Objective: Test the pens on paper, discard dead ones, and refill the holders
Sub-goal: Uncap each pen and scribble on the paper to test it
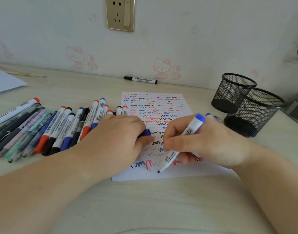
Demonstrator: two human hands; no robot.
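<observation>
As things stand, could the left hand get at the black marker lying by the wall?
Probably not right away. The left hand grips a blue cap, so it is occupied. The path to the black marker looks free, only the flat paper lying between; whether the arm stretches that far cannot be told.

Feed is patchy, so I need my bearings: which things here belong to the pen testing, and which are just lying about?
In the job:
- blue-capped white marker in right hand
- blue cap in left hand
- scribbled white paper sheet
- row of assorted pens
- two black mesh holders

Lying about:
- gold wall socket
- blank white sheet
</observation>
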